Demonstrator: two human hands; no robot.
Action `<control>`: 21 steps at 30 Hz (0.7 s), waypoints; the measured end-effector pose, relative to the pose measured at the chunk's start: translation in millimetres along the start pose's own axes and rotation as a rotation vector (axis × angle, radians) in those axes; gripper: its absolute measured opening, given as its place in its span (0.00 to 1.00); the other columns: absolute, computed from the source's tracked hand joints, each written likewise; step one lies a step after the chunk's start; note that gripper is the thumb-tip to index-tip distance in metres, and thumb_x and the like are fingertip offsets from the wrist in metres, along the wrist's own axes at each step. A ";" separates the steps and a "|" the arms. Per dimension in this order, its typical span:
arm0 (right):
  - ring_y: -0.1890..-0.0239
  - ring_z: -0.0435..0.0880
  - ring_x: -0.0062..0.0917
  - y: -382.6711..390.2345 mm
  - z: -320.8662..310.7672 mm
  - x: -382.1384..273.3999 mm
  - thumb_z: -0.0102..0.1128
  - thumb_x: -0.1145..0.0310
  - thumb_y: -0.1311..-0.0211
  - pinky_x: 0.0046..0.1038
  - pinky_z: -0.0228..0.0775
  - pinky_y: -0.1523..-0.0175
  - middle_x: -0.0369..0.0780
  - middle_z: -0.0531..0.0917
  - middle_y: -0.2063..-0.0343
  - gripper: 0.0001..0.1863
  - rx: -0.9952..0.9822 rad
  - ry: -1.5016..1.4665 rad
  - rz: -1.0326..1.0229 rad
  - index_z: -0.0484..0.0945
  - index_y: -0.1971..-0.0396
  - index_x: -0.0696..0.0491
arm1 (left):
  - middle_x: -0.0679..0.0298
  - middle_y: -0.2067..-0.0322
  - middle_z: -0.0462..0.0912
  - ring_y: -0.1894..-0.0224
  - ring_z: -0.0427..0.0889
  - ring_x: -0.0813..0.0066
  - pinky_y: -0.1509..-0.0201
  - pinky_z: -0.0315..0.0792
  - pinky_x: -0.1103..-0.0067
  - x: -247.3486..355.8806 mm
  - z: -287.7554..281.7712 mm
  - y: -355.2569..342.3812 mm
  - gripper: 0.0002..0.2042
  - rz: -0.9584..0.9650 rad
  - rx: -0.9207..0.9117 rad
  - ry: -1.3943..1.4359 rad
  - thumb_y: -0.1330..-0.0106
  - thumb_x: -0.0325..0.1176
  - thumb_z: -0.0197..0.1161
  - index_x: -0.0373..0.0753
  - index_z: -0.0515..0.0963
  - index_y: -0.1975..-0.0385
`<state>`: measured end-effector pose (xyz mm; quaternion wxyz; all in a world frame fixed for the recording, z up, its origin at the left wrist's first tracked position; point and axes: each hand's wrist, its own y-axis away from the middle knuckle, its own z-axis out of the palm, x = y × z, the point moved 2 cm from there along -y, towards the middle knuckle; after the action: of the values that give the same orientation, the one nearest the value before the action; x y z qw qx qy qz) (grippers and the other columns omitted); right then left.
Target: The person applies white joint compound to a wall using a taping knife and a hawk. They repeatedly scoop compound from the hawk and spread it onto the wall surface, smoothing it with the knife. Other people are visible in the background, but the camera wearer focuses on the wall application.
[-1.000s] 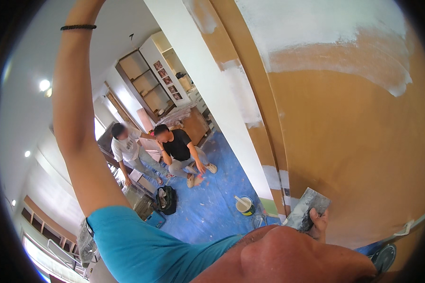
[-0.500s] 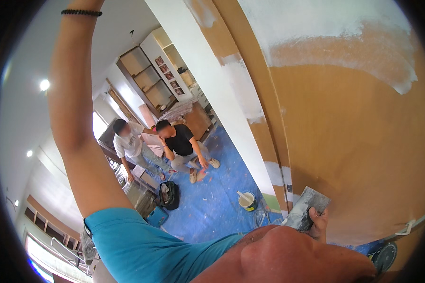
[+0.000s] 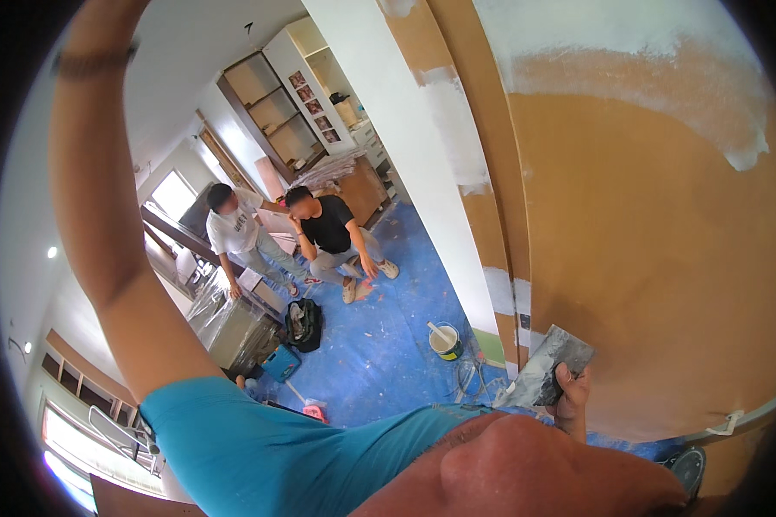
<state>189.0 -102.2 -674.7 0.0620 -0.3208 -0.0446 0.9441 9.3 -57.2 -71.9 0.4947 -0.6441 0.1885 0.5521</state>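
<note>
Lifted high at the left, my left arm (image 3: 103, 189) comes out of a turquoise sleeve and has a dark bracelet at the wrist. The hand beyond it is cut off by the upper edge. At the lower right my right hand (image 3: 572, 395) is closed on a putty-smeared flat plate (image 3: 553, 362), a grey rectangle, with the thumb laid over its face; its far side is hidden. Beside the plate rises an orange-brown wall panel (image 3: 638, 258), with white putty (image 3: 690, 77) spread across its upper part.
A white corner strip (image 3: 405, 129) runs alongside the panel. On the blue floor sheet (image 3: 388, 345) stand a bucket (image 3: 445, 343) with a stick in it, a dark bag (image 3: 303, 326) and a blue case (image 3: 280, 363). One person crouches (image 3: 329, 228); another (image 3: 237, 228) is beside them. Cabinets (image 3: 272, 103) stand behind.
My left arm has swung further left and its wrist is blurred. The room has shifted slightly in view, and a pink item on the floor now shows. My right hand still holds the plate.
</note>
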 end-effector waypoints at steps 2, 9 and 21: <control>0.51 0.85 0.32 0.2 0.9 -4.4 0.73 0.66 0.39 0.34 0.78 0.44 0.43 0.83 0.51 0.30 -0.015 0.025 0.011 0.71 0.40 0.59 | 0.65 0.55 0.88 0.51 0.80 0.70 0.43 0.73 0.69 -3.3 -1.1 65.3 0.10 -0.044 0.095 0.229 0.30 0.25 0.59 0.45 0.88 0.61; 0.48 0.84 0.32 -0.6 34.5 -12.9 0.62 0.67 0.30 0.35 0.78 0.42 0.43 0.82 0.49 0.23 -0.042 0.008 -0.102 0.70 0.39 0.58 | 0.64 0.65 0.87 0.61 0.83 0.77 0.51 0.77 0.76 158.4 50.4 297.4 0.17 -1.230 -0.060 1.222 0.33 0.40 0.72 0.32 0.83 0.54; 0.51 0.87 0.34 -24.3 125.0 79.1 0.60 0.61 0.28 0.40 0.80 0.43 0.43 0.86 0.52 0.18 0.135 -0.202 0.572 0.77 0.45 0.54 | 0.51 0.38 0.77 0.35 0.75 0.44 0.34 0.70 0.53 407.3 -27.9 357.8 0.23 -0.574 0.270 2.152 0.32 0.17 0.59 0.40 0.75 0.38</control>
<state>52.5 -72.1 -620.4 -0.1897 -0.2199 0.1045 0.9512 -128.4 -114.5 -593.9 0.2489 -0.7465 0.4206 -0.4515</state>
